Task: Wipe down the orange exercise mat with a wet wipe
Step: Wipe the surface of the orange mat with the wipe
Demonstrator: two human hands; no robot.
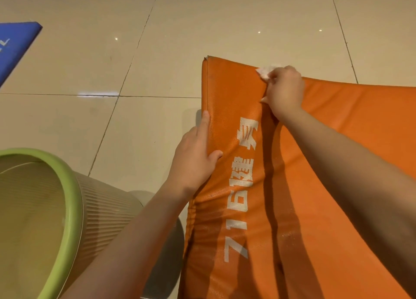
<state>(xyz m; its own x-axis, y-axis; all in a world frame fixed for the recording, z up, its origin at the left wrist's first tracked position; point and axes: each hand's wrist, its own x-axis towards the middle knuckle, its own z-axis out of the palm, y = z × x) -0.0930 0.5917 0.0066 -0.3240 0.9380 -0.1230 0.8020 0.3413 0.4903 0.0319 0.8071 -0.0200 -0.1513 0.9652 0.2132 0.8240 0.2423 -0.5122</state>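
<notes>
The orange exercise mat (337, 141), padded and printed with white characters, fills the right half of the view, its left panel folded up along a crease. My left hand (195, 154) grips the mat's left edge, thumb on top, index finger stretched along the side. My right hand (284, 91) reaches to the far end of the crease and holds a crumpled white wet wipe (266, 71) against the mat's far edge. Most of the wipe is hidden under my fingers.
A ribbed beige bin with a green rim (67, 199) stands at the lower left, close to my left forearm. A blue mat (15, 46) lies at the far left edge. Glossy beige floor tiles (157, 51) surround the orange mat.
</notes>
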